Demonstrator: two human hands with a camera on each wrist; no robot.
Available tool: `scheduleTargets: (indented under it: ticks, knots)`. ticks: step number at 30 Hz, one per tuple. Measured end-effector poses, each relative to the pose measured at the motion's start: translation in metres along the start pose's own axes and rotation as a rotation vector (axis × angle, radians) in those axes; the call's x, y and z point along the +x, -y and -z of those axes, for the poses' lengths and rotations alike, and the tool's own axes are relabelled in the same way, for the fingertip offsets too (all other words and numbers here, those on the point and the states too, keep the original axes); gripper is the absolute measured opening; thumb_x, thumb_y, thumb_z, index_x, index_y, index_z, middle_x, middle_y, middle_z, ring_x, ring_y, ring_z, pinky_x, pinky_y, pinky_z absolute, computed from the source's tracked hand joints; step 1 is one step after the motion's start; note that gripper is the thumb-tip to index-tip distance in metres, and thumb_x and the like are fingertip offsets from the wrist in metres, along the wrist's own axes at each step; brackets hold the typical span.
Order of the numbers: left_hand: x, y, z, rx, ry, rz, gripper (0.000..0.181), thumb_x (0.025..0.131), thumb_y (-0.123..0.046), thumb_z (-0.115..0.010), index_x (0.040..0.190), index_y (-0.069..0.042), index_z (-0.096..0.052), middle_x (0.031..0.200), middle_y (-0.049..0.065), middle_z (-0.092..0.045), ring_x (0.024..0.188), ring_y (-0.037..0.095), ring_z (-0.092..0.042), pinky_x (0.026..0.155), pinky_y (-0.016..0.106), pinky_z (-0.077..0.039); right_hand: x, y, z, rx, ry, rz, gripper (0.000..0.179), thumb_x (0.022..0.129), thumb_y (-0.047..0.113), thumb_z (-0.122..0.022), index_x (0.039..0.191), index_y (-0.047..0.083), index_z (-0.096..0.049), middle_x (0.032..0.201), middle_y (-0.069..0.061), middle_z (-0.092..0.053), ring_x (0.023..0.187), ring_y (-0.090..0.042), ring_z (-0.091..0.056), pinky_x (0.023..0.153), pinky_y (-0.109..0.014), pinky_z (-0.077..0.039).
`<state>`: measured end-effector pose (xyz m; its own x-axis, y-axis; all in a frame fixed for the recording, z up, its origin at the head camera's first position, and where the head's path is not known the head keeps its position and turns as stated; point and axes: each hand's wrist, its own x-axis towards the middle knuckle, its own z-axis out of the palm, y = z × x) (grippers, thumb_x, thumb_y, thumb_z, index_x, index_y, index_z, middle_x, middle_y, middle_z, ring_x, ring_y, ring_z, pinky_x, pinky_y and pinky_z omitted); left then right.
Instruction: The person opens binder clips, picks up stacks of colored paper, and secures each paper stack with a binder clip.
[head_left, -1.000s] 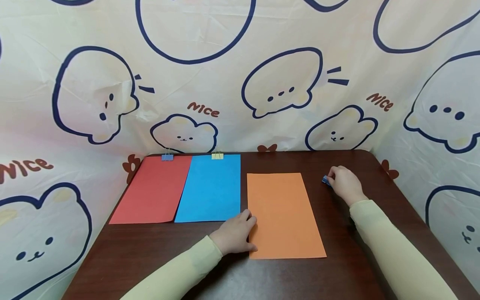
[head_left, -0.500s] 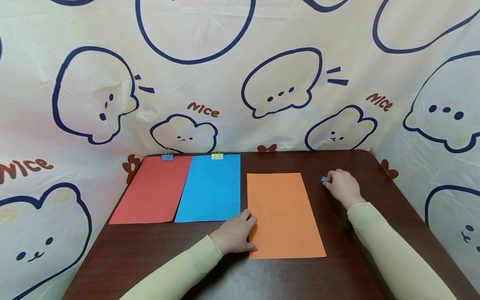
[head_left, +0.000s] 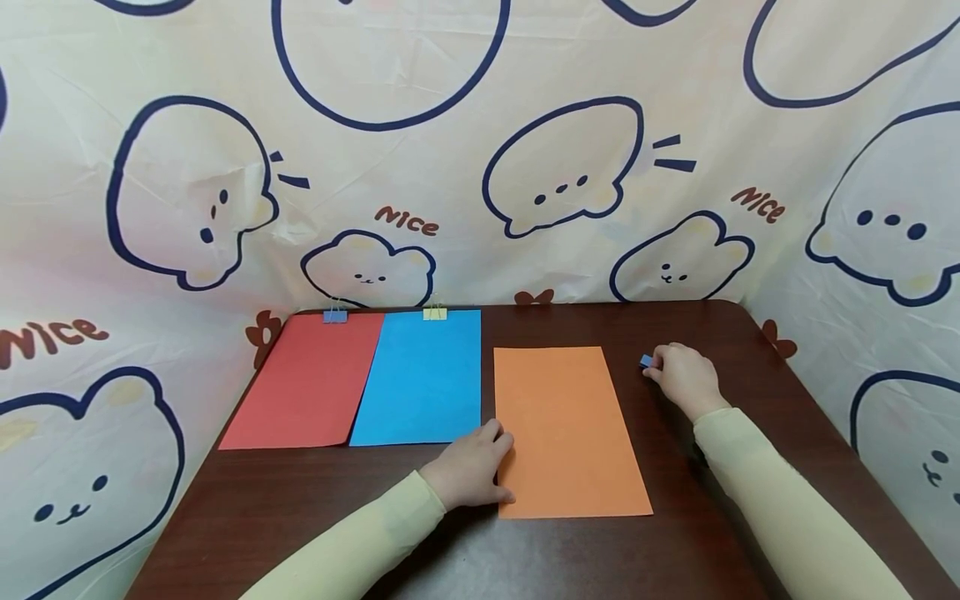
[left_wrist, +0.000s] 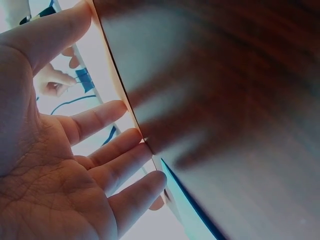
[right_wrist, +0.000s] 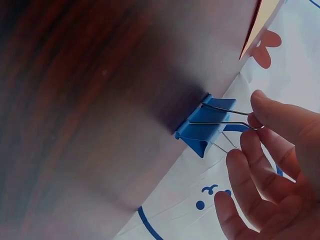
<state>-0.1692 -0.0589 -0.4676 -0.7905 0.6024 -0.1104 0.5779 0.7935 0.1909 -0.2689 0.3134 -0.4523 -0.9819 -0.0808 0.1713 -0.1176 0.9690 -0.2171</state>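
Note:
An orange sheet of paper (head_left: 573, 433) lies flat on the dark wooden table. At its left edge rests my left hand (head_left: 467, 468), fingers and thumb spread with the tips touching the sheet. To the right of the sheet, my right hand (head_left: 686, 379) holds a blue binder clip (head_left: 646, 361). The right wrist view shows that binder clip (right_wrist: 207, 122) close to the tabletop, its wire handles at the thumb and fingers (right_wrist: 257, 107). Its wide spine faces the table, and no paper shows in it.
Left of the orange sheet lie a red sheet (head_left: 303, 383) and a blue sheet (head_left: 423, 379). A blue clip (head_left: 335, 317) sits at the red sheet's top edge and a yellow clip (head_left: 435, 313) at the blue one's. A patterned curtain (head_left: 457, 167) hangs behind the table (head_left: 315, 517).
My right hand has shifted slightly left and toward me with the binder clip, which has turned a little. My left hand and the orange sheet have stayed put.

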Motion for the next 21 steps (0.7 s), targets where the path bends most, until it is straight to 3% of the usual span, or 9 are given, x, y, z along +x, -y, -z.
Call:
scheduleTargets:
  ticks: [9,17,21]
  knots:
    - [-0.001,0.0,-0.001,-0.008,-0.006,-0.001,0.065,0.079,-0.05,-0.087,0.122,-0.01,-0.059,0.109,0.002,-0.049,0.079,0.011,-0.045,0.07,0.023,-0.046,-0.001,-0.002,-0.003,0.028,0.012,0.006,0.022,0.091,0.019,-0.08,0.082,0.007,-0.063,0.078,-0.012,-0.064,0.068,-0.025,-0.059,0.06,-0.046,-0.052]
    - [-0.001,0.001,-0.002,-0.005,-0.011,0.0,0.065,0.079,-0.05,-0.087,0.122,-0.01,-0.059,0.11,0.003,-0.05,0.081,0.011,-0.046,0.072,0.023,-0.048,-0.004,-0.002,-0.009,0.02,0.014,0.034,0.022,0.091,0.018,-0.079,0.083,0.007,-0.062,0.079,-0.01,-0.056,0.068,-0.024,-0.055,0.059,-0.042,-0.048]
    - [-0.001,0.0,-0.002,-0.006,-0.011,-0.001,0.065,0.079,-0.05,-0.088,0.122,-0.01,-0.059,0.11,0.003,-0.05,0.08,0.011,-0.046,0.072,0.023,-0.048,-0.006,-0.003,-0.011,0.027,-0.007,0.034,0.02,0.091,0.017,-0.079,0.082,0.008,-0.064,0.088,-0.013,-0.055,0.068,-0.024,-0.056,0.059,-0.042,-0.049]
